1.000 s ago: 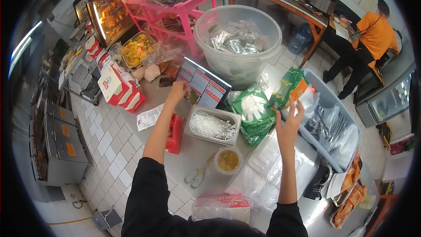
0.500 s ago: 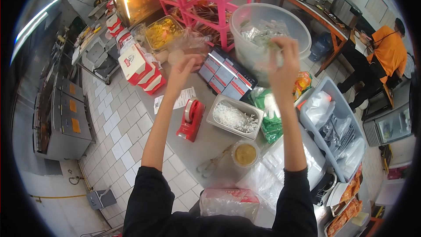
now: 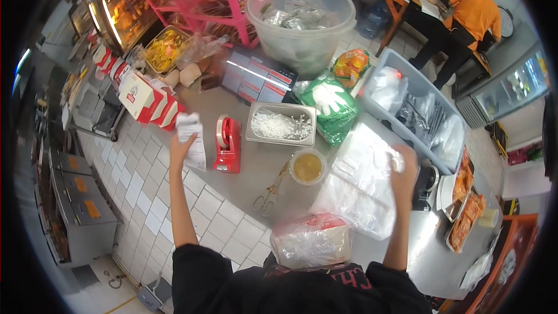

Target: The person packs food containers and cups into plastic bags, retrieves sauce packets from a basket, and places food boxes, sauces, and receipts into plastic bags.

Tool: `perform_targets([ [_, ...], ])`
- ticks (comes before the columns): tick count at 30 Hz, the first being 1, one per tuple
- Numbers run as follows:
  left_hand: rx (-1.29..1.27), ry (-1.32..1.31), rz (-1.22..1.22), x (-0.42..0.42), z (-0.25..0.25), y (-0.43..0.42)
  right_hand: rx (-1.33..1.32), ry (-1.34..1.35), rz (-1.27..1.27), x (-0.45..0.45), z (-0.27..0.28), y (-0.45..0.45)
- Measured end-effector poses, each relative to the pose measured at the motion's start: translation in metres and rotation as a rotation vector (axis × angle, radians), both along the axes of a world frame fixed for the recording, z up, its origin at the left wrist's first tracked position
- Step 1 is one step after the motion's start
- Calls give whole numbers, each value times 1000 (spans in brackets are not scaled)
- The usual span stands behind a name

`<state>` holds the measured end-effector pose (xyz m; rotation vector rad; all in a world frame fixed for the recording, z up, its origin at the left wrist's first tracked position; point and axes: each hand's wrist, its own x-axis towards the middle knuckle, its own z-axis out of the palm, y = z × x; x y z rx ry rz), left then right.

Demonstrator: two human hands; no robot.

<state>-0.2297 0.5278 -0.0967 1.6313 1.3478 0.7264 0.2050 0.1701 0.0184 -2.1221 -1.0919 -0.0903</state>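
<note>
My left hand (image 3: 181,150) is closed on a printed paper receipt (image 3: 193,142) at the left edge of the steel table. Just right of it stands a red tape dispenser (image 3: 228,146). At the right, my right hand (image 3: 406,171) has its fingers curled at the edge of a stack of clear plastic bags (image 3: 363,168), with some whitish plastic at the fingertips. Between the hands are a metal pan (image 3: 281,143) of white bits, a round tub (image 3: 307,167) of yellowish liquid and scissors (image 3: 264,203). A plastic-wrapped box (image 3: 311,241) lies against my body.
A large clear bucket (image 3: 299,38) of bagged greens stands behind a tablet (image 3: 256,75). Red-and-white boxes (image 3: 144,96) line the left edge. A grey-blue bin (image 3: 415,119) and trays of reddish food (image 3: 467,221) sit at the right. A person in orange (image 3: 474,9) stands beyond.
My left hand has come down and left and taken hold of the receipt from the table. My right hand has moved from the bucket down to the plastic bags. The view has shifted.
</note>
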Motion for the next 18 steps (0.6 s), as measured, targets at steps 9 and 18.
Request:
perform_targets([
  [9,-62,-549,-180,120,176,-210,-38,400,-475,141,-165,-236],
  [18,164,-457,-602,167,198,-305,277,434,-411,80,-116,-276],
])
